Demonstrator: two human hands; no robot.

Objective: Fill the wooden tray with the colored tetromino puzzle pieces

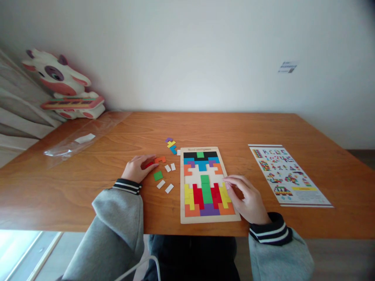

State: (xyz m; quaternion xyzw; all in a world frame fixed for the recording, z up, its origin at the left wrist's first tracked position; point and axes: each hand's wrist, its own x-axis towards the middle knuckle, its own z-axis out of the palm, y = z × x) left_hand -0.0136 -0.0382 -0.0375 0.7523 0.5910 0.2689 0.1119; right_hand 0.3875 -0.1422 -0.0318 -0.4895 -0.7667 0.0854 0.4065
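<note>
On the table lies a wooden puzzle board (pixel 210 220) filled with flat coloured pieces, including a green column (pixel 206 191) in the middle. Pale areas show around its centre. To the left of the board, my left hand (pixel 137 168) has its thumb and fingers around a red puzzle piece (pixel 149 164), which they partly cover. An orange piece (pixel 160 159) lies beside those fingertips, and a green square piece (pixel 158 175) is just nearer to me. My right hand (pixel 244 197) is over the board's right edge, fingertips drawn together; whatever they pinch is hidden.
Several white pieces (pixel 169 188) lie left of the board, with purple, yellow and blue pieces (pixel 173 150) farther back. A printed pattern sheet (pixel 288 175) is on the right. Clear plastic wrapping (pixel 84 136) and a cow-shaped toy keyboard (pixel 73 103) occupy the back left.
</note>
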